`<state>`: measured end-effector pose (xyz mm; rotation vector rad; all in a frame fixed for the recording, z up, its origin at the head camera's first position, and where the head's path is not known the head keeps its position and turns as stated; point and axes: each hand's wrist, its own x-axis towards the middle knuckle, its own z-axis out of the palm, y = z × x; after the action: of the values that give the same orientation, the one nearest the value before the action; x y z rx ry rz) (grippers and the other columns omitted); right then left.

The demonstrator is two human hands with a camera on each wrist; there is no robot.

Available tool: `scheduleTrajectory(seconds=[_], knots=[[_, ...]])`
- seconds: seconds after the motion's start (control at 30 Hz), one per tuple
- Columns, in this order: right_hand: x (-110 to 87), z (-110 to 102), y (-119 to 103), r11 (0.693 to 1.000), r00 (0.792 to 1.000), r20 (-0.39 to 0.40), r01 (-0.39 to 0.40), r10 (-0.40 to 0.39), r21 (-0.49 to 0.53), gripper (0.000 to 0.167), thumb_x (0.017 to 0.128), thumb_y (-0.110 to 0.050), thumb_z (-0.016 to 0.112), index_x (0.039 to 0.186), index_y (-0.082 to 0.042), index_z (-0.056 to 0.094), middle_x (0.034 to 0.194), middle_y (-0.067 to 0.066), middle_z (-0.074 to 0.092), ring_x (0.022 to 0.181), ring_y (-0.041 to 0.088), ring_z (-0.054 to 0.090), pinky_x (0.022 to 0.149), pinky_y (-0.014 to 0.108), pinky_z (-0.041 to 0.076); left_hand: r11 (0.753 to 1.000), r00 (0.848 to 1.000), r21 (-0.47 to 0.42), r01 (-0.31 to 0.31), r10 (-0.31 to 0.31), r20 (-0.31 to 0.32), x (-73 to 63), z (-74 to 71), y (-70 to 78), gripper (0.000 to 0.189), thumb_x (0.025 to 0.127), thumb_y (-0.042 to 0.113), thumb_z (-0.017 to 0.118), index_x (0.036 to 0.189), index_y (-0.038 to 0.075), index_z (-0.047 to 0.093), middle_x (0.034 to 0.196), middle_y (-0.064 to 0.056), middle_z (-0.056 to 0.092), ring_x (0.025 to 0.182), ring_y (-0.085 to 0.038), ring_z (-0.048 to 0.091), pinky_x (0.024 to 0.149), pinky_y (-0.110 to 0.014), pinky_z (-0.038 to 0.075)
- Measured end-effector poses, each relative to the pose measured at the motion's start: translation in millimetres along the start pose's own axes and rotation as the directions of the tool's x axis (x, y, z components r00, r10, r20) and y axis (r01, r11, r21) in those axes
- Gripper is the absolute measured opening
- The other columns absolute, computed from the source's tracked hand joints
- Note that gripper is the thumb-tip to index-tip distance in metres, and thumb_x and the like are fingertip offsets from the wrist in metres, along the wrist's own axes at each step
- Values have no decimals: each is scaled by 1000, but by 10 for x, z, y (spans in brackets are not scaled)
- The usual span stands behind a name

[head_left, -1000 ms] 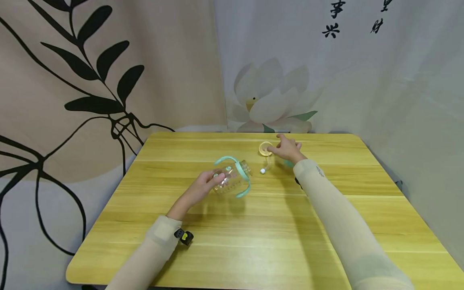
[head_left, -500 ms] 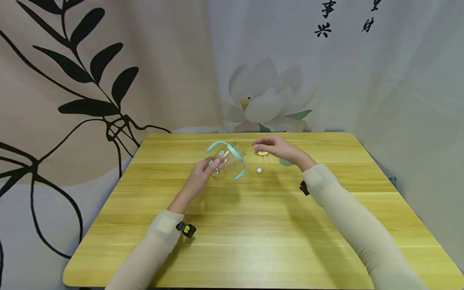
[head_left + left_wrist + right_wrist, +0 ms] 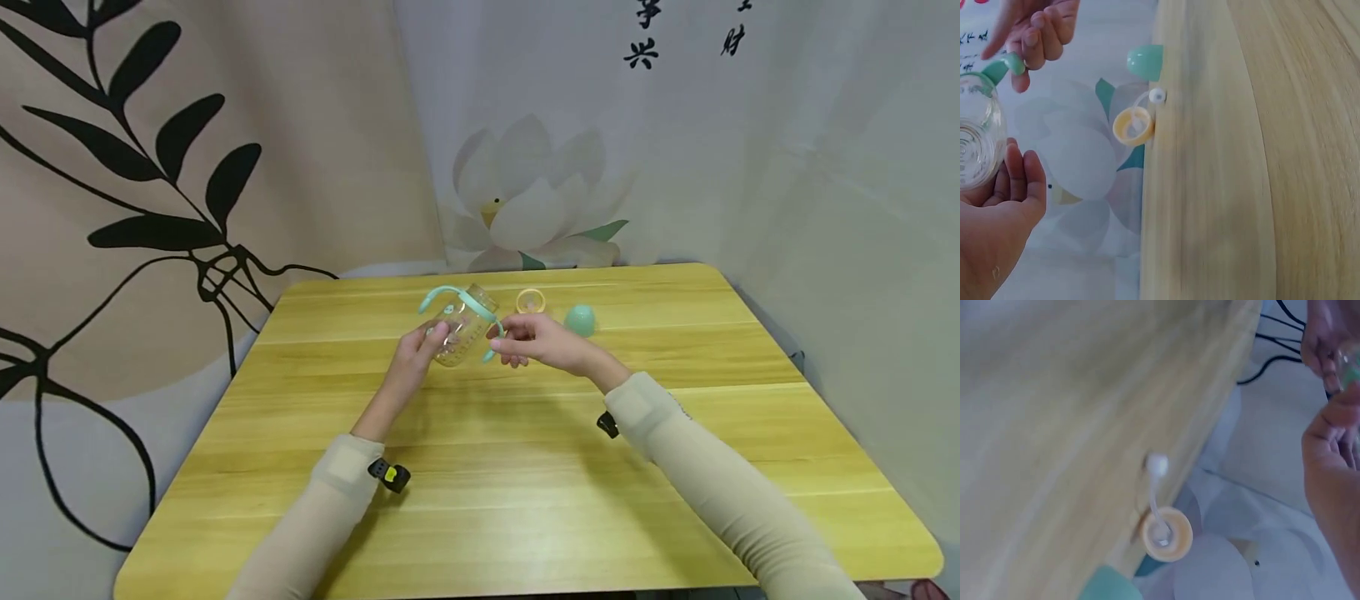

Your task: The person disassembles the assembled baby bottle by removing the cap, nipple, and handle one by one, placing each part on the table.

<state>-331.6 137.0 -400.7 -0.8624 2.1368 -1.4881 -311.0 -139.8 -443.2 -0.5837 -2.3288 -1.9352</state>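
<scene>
A clear baby bottle (image 3: 459,332) with a mint-green collar and two curved handles is held tilted above the table, its mouth uncovered. My left hand (image 3: 414,354) grips its lower body, thumb along the near side. Fingers and thumb of my right hand (image 3: 543,342) are bent round the right-hand handle (image 3: 1015,64). Behind the hands, a yellow ring cap (image 3: 530,301) rests on the table. A straw ending in a white weight (image 3: 1157,465) trails from that cap. To its right sits a mint dome cover (image 3: 580,320).
The wooden table (image 3: 480,500) has rounded corners, and its far edge runs close to a printed curtain (image 3: 322,150). Small black cameras (image 3: 390,475) are strapped at both wrists. Dark cables (image 3: 1269,365) show beyond the table in the right wrist view.
My right hand has moved from the yellow cap leftward and nearer, onto the bottle's handle. The bottle has risen slightly and tilts more upright in my left hand. The head view has shifted rightward.
</scene>
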Motion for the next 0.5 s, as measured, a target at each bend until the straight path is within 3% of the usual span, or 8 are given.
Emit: scheduleTrajectory(seconds=[0.1,0.3,0.5], knots=[[40,136,68,998,1000,-23,16,-14,59,25,111,-18,58,117,5,65,89,16,68,74,18,59,70,28,51,1000,1000,4,3,-3,-16,-15,1,-8,53,111,36,45,137,-4,66,133,-27,68,125,-44,62,106,-46,51],[56,260,115,991,991,-122,64,-50,114,22,112,-14,56,107,4,66,86,10,69,73,16,61,66,25,50,1000,1000,25,2,-2,-25,-40,-9,12,52,111,37,45,136,-3,67,132,-21,71,121,-33,66,103,-39,53],[54,260,121,989,985,-163,74,-53,128,22,112,-16,55,107,3,66,87,9,71,74,16,64,66,25,50,1000,1000,19,-9,9,-25,-24,-5,24,54,111,38,45,136,-6,66,131,-26,69,125,-48,62,105,-45,52]])
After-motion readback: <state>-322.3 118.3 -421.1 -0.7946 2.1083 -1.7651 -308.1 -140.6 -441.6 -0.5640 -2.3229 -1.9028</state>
